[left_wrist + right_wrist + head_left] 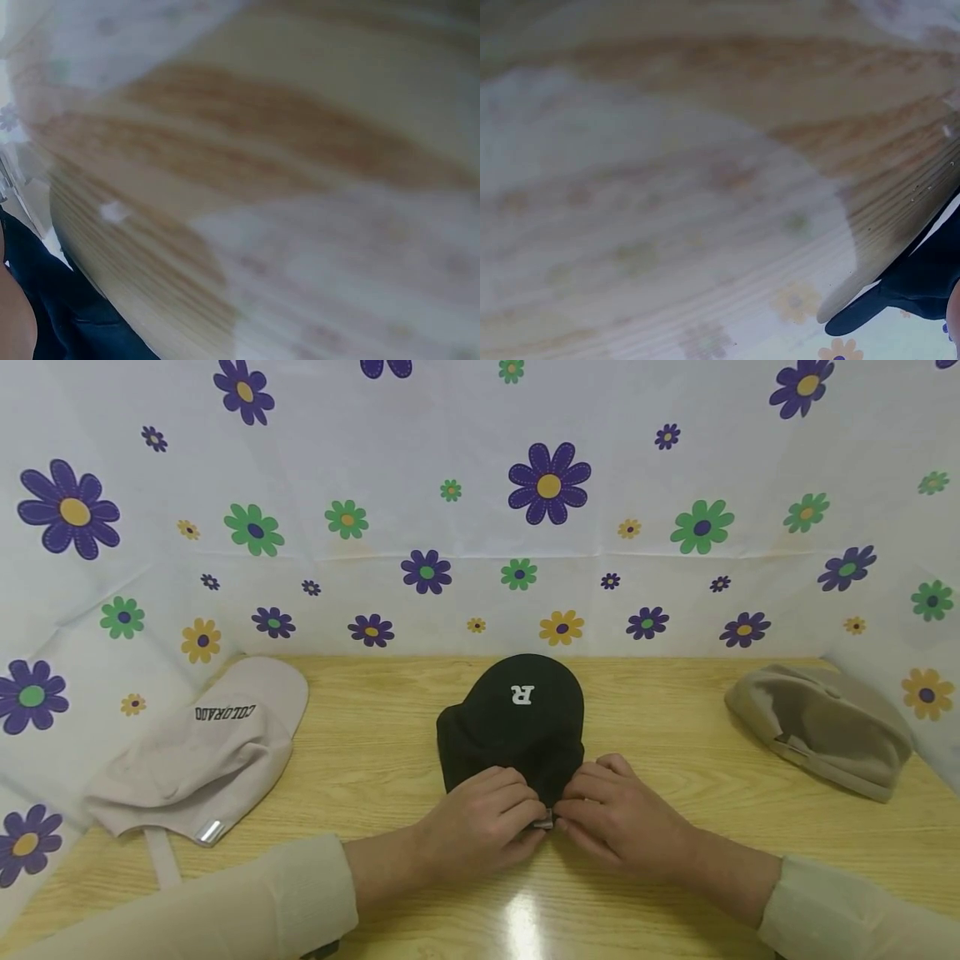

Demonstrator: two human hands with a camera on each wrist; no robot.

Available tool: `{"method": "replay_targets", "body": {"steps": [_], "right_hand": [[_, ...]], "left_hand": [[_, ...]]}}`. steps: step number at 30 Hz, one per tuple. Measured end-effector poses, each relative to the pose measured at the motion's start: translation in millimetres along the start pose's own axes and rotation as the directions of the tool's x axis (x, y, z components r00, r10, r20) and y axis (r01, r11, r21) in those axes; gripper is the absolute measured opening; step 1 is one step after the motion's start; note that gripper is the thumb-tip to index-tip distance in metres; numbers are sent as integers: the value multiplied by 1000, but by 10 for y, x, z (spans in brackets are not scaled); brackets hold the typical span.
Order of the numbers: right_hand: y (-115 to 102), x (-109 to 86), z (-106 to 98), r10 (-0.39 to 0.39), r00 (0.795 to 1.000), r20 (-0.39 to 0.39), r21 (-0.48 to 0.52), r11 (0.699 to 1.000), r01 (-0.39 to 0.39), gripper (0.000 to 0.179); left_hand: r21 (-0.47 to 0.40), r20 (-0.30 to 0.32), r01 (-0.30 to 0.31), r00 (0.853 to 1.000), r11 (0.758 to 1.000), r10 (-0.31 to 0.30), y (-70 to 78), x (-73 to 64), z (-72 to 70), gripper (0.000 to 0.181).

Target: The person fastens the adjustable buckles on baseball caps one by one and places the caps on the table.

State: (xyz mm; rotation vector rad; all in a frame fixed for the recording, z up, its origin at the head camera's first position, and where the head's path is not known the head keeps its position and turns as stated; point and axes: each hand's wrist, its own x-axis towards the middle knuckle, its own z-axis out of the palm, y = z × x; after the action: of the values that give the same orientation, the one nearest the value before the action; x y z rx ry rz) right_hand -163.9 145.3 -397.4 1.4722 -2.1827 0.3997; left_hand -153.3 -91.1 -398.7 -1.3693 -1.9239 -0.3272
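A black baseball cap [525,727] with a white letter R lies on the wooden table in the middle of the head view, its brim towards the back wall. At its near edge, my left hand [483,822] pinches the back strap from the left, beside a small silvery buckle [543,820]. From the other side, the fingertips of my right hand [618,814] pinch the strap end right at that buckle. Both hands partly cover the cap's rear opening. The wrist views hold only a blurred wooden surface and dark cloth, with neither the cap nor its strap in them.
To the left lies a pale pink cap [225,735] lettered COLORADO, its loose strap [161,857] hanging towards the front. A brown cap [832,722] sits at the right. Flower-printed white cloth [420,460] walls in the back and sides of the table [360,735].
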Motion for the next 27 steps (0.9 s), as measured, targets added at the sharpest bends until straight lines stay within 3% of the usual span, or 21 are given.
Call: {"method": "replay_targets", "body": {"steps": [13,27], "right_hand": [[4,-3,-13,27,1000,-12,-19,999,-27,12],[24,3,-12,12,998,-54,-47,999,-14,19]], "left_hand": [[-20,18,28,999,999,-28,11,-1,-8,9],[-11,9,14,1000,1000,-14,-4,-4,6,10]]}}
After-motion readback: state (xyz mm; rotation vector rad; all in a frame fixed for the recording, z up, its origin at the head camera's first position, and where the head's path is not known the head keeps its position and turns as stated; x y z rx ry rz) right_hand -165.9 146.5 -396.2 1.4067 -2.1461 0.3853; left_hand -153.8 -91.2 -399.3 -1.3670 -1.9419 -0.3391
